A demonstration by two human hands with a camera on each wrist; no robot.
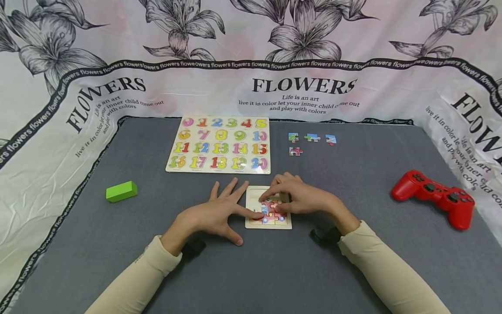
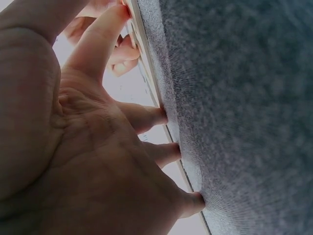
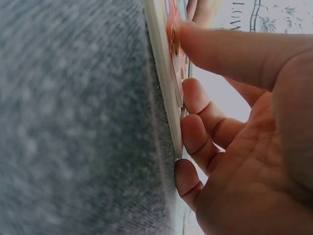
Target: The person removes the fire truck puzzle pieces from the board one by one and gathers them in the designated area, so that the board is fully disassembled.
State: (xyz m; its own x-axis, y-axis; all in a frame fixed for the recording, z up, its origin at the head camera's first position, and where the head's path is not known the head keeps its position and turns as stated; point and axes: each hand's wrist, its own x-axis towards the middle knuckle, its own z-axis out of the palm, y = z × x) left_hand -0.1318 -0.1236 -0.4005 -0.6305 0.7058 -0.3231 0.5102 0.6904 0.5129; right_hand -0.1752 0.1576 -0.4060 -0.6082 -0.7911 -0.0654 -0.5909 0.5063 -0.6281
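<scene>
In the head view a small wooden tray (image 1: 268, 226) holds an interlocked group of red, pink and blue puzzle pieces (image 1: 270, 209). My left hand (image 1: 213, 216) lies at its left with fingers spread, the index fingertip touching the pieces' left side. From the right my right hand (image 1: 303, 196) reaches over the tray; its index fingertip rests at the pieces' upper left and its thumb presses on their right side, set apart from each other. The right wrist view shows the thumb on a piece (image 3: 175, 41) and the other fingers bent at the tray's edge (image 3: 164, 73).
Behind the tray lies a number board (image 1: 218, 144). Several loose puzzle pieces (image 1: 312, 138) lie at the back right, near the board. A green block (image 1: 121, 192) is at the left, and a red game controller (image 1: 433, 196) at the right. Flowered cloth (image 1: 208, 87) borders the grey surface.
</scene>
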